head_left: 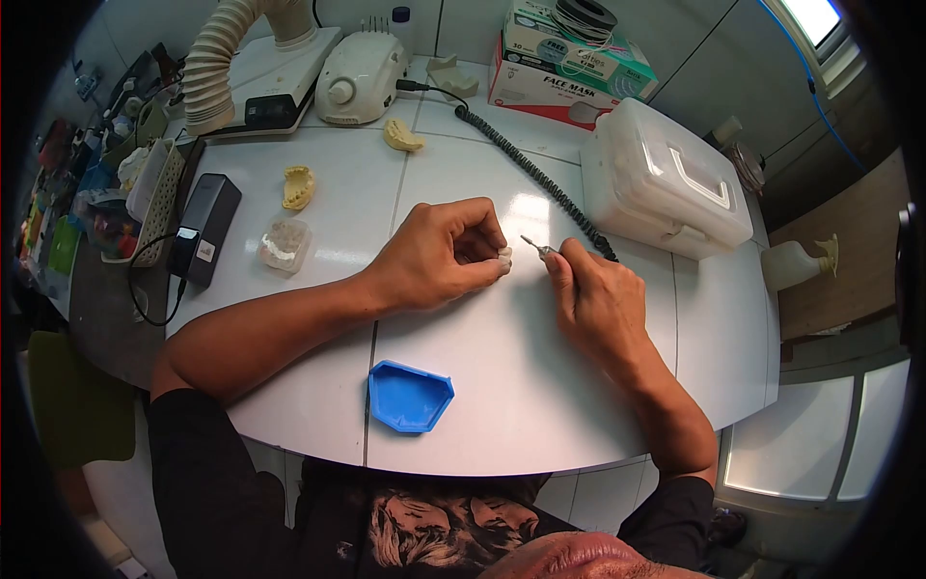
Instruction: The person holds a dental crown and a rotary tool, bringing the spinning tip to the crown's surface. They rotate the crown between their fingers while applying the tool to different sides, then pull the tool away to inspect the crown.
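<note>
Thumb and fingertips of my left hand (434, 253) pinch a small whitish piece that looks like a dental crown (504, 254), mostly covered by the fingers. My right hand (603, 294) grips a rotary handpiece (546, 251) like a pen. Its thin bur points at the crown, with a small gap between them. The handpiece's body is largely hidden by the hand. A black coiled cord (526, 159) runs from near the right hand back to a white control unit (362, 79). In front of my left hand lies a blue tray (410, 398).
Two yellow dental casts (299, 187) and a small clear box (285, 244) lie left and back. A white case (666, 179) stands at right, mask boxes (564, 72) behind it. Further left are a black power box (205, 230) and a ribbed hose (214, 72).
</note>
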The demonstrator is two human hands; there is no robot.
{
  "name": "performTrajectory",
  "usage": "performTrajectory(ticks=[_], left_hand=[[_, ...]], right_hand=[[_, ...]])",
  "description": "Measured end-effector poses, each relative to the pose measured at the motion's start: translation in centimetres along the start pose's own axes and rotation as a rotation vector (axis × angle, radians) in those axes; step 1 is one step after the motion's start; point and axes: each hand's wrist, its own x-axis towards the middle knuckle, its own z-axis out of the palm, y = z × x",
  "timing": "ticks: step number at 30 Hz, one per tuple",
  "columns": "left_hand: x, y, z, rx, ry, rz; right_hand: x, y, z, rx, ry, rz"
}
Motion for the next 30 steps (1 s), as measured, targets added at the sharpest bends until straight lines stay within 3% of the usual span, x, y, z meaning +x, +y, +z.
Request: performTrajectory(ticks=[30], left_hand=[[-0.02,0.23,0.51,0.055,0.079,0.036]], right_hand=[[-0.33,-0.9,0.01,-0.022,-0.035,-0.027]])
